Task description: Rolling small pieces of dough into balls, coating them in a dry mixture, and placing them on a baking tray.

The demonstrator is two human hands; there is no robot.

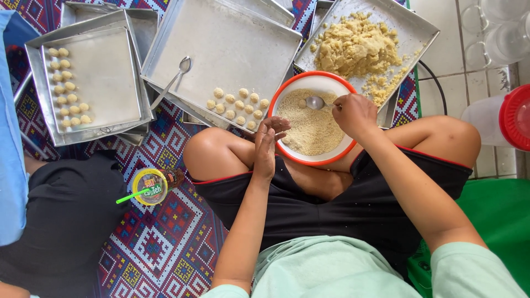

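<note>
Both hands sit at the bowl (287,88). The right hand (353,112), over its right rim, pinches a spoon (316,102) whose handle runs rightward, scoop in the crumbs (312,129). The left hand (268,138), flat and empty, rests edge-on at the bowl's left rim.

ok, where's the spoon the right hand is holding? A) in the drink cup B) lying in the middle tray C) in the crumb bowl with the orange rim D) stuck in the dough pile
C: the right hand holds a spoon whose tip sits in the crumbs of the orange-rimmed bowl; a second spoon lies untouched in the middle tray.
</note>
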